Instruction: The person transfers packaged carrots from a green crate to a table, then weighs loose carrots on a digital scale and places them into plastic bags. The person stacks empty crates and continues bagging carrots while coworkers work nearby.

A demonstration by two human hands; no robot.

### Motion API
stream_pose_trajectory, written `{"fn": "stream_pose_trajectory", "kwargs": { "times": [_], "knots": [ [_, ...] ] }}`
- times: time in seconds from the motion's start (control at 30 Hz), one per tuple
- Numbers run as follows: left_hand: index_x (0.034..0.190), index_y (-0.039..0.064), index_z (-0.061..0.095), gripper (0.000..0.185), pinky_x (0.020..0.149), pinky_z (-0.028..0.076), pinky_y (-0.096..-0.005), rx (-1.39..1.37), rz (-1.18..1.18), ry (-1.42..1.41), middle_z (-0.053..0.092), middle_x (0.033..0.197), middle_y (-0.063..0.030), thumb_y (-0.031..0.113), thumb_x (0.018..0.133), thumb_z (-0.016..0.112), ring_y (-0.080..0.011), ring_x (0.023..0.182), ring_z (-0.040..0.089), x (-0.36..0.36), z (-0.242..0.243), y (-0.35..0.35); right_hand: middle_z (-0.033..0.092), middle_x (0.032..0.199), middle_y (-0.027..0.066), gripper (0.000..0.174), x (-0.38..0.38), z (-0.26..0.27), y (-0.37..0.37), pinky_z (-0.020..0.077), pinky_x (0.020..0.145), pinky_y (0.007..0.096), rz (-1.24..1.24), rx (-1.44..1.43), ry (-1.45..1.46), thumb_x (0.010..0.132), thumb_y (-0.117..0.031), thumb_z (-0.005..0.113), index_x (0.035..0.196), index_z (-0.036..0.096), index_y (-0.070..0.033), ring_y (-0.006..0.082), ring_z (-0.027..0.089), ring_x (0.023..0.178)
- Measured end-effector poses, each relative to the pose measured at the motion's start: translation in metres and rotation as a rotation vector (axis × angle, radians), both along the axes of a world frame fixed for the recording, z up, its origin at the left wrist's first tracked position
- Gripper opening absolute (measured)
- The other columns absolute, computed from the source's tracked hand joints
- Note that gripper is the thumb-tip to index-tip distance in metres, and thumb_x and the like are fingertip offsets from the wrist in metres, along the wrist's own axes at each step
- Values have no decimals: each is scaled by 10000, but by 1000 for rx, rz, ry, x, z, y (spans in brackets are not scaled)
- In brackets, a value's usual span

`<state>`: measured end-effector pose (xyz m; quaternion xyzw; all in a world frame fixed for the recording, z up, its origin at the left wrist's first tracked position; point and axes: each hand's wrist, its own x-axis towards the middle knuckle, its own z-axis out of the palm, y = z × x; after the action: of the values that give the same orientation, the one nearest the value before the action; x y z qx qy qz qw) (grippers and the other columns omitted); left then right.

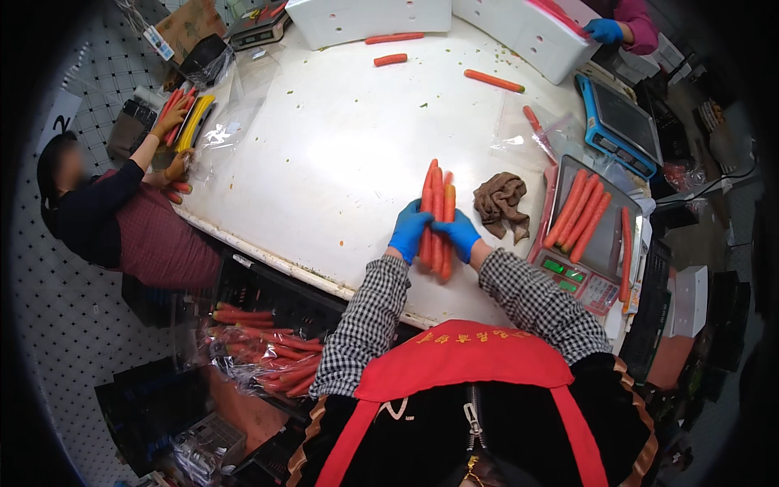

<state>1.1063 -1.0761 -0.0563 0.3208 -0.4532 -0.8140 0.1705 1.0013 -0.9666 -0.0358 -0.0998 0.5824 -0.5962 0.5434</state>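
Between my two blue-gloved hands I hold a bunch of several long carrots [437,219] over the white table [328,219]. My left hand [409,228] grips the bunch from the left side. Around its right side closes my right hand [459,234]. A crumpled brown cloth [502,204] lies just right of my hands. Farther right, a pink digital scale [599,289] with lit green displays bears several carrots [578,214] on its pan. One more carrot [625,255] lies along the pan's right edge.
Loose carrots [494,81] and white foam boxes [371,21] are at the far side. A blue scale [618,125] stands at the right rear. On the left a co-worker [140,213] handles carrots by a yellow scale [196,122]. Bagged carrots [274,353] fill a crate below the near edge.
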Motion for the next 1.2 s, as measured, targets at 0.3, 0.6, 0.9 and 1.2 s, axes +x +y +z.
{"fn": "stream_pose_trajectory", "kwargs": {
  "times": [0.3,0.6,0.9,1.2],
  "knots": [
    [1395,26,384,674,944,498,-334,-300,-78,161,528,1278,-118,36,787,675,-215,1145,568,20,115,63,576,1251,72,586,10,69,73,488,948,325,-4,-240,458,850,-61,696,1379,447,-84,180,567,1128],
    [1390,57,420,540,889,525,-295,-242,-210,144,579,1243,-82,18,894,627,-180,1088,605,3,87,129,643,1194,88,471,5,72,136,485,895,300,46,-109,639,945,-211,605,1386,487,-96,163,603,1082],
    [1367,-20,453,529,942,478,-340,-561,-443,202,613,1231,-174,183,908,622,-252,1127,605,-165,156,191,675,1109,127,425,-126,128,232,526,862,326,-352,-125,721,880,-166,672,1262,560,-16,210,659,999],
    [1234,-77,562,431,888,484,-314,-783,-550,-39,656,1128,-151,183,900,641,-217,1039,627,-272,101,232,595,1295,156,582,-193,96,277,451,1015,359,-543,52,609,878,-139,650,1409,446,-17,253,581,1184]
  ]
}}
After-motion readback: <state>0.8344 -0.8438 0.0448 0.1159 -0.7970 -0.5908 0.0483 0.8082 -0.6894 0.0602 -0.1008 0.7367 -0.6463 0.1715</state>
